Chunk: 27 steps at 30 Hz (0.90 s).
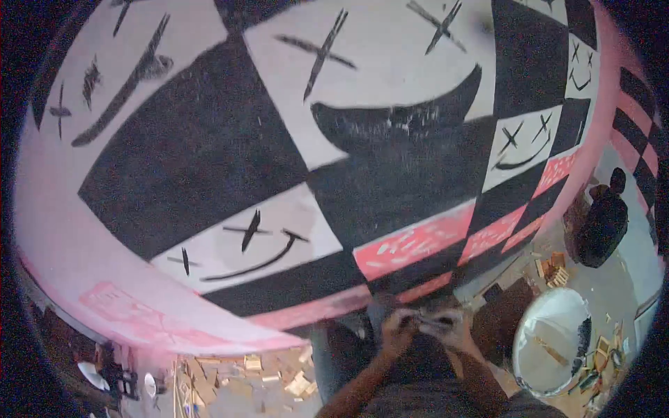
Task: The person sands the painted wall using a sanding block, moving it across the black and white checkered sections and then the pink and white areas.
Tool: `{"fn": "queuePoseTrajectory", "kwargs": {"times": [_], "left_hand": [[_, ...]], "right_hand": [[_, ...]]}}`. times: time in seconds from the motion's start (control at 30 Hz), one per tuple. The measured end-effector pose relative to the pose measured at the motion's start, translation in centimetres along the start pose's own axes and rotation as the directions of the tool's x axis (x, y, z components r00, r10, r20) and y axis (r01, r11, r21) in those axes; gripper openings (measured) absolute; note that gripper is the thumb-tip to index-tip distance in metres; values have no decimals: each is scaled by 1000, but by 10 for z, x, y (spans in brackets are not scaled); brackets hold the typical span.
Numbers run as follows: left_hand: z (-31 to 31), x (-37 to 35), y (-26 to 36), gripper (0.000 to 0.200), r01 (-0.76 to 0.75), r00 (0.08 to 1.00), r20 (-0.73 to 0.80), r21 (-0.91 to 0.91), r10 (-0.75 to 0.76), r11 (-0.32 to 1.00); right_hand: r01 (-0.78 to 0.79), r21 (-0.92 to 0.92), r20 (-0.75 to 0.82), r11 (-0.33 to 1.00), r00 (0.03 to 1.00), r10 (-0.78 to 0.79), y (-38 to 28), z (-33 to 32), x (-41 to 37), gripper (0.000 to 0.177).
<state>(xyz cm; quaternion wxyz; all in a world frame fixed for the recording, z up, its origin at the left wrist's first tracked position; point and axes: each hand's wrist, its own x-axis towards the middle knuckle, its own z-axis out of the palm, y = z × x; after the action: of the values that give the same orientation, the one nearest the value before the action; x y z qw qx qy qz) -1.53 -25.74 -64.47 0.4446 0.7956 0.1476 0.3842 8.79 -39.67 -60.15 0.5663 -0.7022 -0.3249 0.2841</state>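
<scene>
My left hand (398, 324) and my right hand (454, 329) are close together in front of my body, low in the view. The fingers of both are bent around a small flat thing (433, 322) with a pale edge. It is blurred and partly covered by the fingers, so its kind cannot be made out. Just beyond my hands rises a wall (397, 188) painted in black and white checks, with X-eyed smiling faces and pink patches with white strokes.
A round white-topped surface (554, 313) stands at right, with a long tan stick or brush (550, 350) on it. Wood scraps (605, 355) lie on the floor beside it, and more wood pieces (252, 362) at lower left. A dark rounded object (598, 230) is at far right.
</scene>
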Motion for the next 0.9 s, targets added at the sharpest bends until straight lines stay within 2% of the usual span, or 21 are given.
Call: {"fn": "queuePoseTrajectory", "kwargs": {"times": [0.03,0.13,0.23,0.33,0.4,0.43,0.53,0.57,0.63,0.67,0.7,0.77,0.83,0.87,0.9], "left_hand": [[-3,1,-3,23,-54,998,-6,47,55,997],[-10,4,-17,24,34,995,-82,-171,-49,985],[-29,14,-11,30,-83,989,-126,-25,79,996],[-38,25,1,37,-174,978,-106,73,181,982],[-42,27,16,44,-166,976,-124,115,180,979],[-42,24,20,49,-155,976,-131,132,173,979],[-47,3,1,59,161,972,-138,-191,-189,968],[-55,10,25,56,96,978,-168,-180,-126,979],[-70,5,13,55,98,973,-188,-201,-136,975],[-72,8,5,54,82,970,-207,-220,-129,972],[-71,14,-5,57,30,952,-293,-210,-92,977],[-86,-3,-19,64,-5,904,-424,-148,-59,989],[-101,-4,2,73,-19,898,-438,-146,-47,989],[-109,-2,11,77,-38,891,-454,-140,-30,989],[-117,-7,14,80,19,888,-453,-143,-82,990]], "right_hand": [[44,-16,-23,999,999,-45,-11,5,1,31],[139,155,-177,978,978,-111,-34,27,4,27],[170,206,-162,964,977,-138,-51,36,3,27],[64,261,-155,963,988,-23,-32,51,12,32],[105,123,-159,987,984,-85,-28,51,14,29],[132,103,-178,986,978,-112,-25,50,13,28],[263,132,-293,956,932,-216,-20,47,20,25],[285,177,-331,942,919,-216,-21,45,24,24],[356,257,-404,898,884,-234,-32,36,42,25],[441,105,-457,891,817,-351,-44,27,56,23],[505,-54,-486,862,740,-464,-56,15,70,22],[440,119,-603,890,744,-288,-83,-13,102,22],[508,-34,-757,861,549,-354,-163,-39,107,21],[604,-24,-781,796,486,-392,-180,-50,120,22],[691,-7,-803,723,427,-416,-194,-56,132,23]]}}
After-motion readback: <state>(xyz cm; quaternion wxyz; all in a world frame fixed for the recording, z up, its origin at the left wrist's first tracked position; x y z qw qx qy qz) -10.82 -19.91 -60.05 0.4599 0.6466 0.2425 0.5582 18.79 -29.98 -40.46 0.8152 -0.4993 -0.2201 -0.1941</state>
